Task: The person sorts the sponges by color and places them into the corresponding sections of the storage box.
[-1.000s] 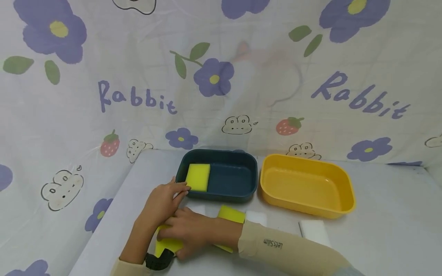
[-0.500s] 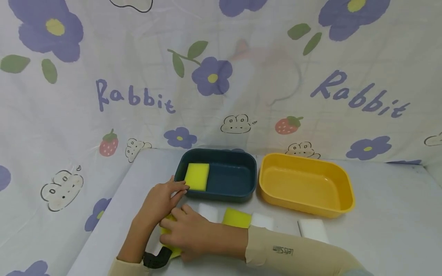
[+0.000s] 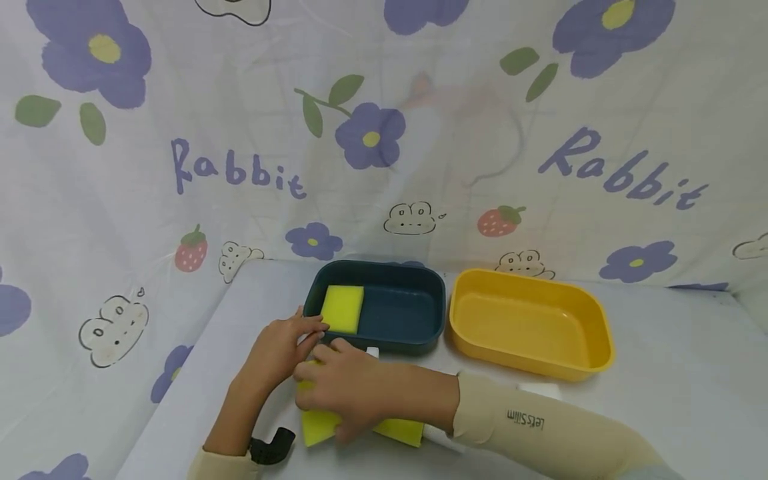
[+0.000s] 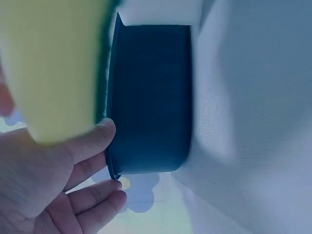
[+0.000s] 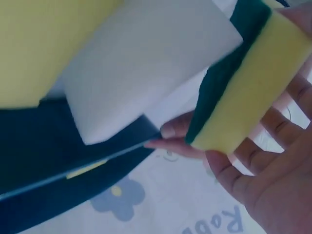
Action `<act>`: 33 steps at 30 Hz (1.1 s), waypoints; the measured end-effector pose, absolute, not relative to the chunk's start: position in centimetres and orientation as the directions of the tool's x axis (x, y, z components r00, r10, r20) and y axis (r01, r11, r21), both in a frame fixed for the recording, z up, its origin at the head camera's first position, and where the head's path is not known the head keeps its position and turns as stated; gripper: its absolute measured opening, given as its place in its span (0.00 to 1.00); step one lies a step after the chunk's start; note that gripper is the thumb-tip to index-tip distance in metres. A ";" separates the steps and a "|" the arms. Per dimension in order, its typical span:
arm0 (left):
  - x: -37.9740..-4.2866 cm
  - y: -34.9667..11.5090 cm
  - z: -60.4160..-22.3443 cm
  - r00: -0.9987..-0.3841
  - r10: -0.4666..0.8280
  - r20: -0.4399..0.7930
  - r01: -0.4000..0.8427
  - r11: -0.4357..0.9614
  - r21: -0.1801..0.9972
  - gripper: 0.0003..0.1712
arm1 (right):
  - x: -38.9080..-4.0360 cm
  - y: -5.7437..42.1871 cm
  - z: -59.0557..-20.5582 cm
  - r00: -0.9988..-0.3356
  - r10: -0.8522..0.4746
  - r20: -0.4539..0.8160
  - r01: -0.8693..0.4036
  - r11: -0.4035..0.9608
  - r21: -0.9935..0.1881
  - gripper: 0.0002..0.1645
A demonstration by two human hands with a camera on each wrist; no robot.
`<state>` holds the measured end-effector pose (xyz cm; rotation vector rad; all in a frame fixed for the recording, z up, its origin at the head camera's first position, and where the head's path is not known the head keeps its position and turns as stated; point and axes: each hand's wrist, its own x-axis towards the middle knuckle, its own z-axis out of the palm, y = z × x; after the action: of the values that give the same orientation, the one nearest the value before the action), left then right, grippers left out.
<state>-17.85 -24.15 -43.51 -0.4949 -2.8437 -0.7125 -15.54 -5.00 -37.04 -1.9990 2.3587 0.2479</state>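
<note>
My left hand (image 3: 276,353) pinches the near left corner of a dark blue plastic bin (image 3: 405,307). In the left wrist view its thumb (image 4: 92,139) lies against the bin's outer wall, with fingers at the rim. A yellow sponge (image 3: 343,309) lies inside the bin at its left end. My right hand (image 3: 354,390) grips another yellow sponge with a green scouring layer (image 5: 248,92), in front of the bin and close to the left hand. That sponge looms large and blurred in the left wrist view.
A yellow bin (image 3: 534,327) stands right of the blue one. Another yellow sponge (image 3: 405,431) lies under the right forearm, by a white block (image 3: 443,438). A second white block (image 3: 540,389) is partly hidden by the sleeve. A printed curtain (image 3: 384,167) hangs behind the table.
My right hand has lifted the sponge from beside the left wrist and moved it right and toward the blue bin. The left hand stays on the bin's rim.
</note>
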 end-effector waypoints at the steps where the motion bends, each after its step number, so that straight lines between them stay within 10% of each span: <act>1: -17.9 -24.1 -43.5 -0.932 0.275 0.235 0.353 0.832 0.427 0.14 | -15.7 -4.7 -36.7 -0.167 -0.976 -0.137 -0.984 0.157 0.079 0.30; 33: -18.1 -23.9 -43.6 -0.930 0.270 0.250 0.353 0.846 0.401 0.14 | -23.5 1.0 -34.8 -0.391 -0.911 0.133 -0.913 0.365 -0.184 0.25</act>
<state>-18.13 -23.94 -43.65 -0.4832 -2.8396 -0.6687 -23.50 0.99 -34.78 -1.7379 2.6029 -0.3598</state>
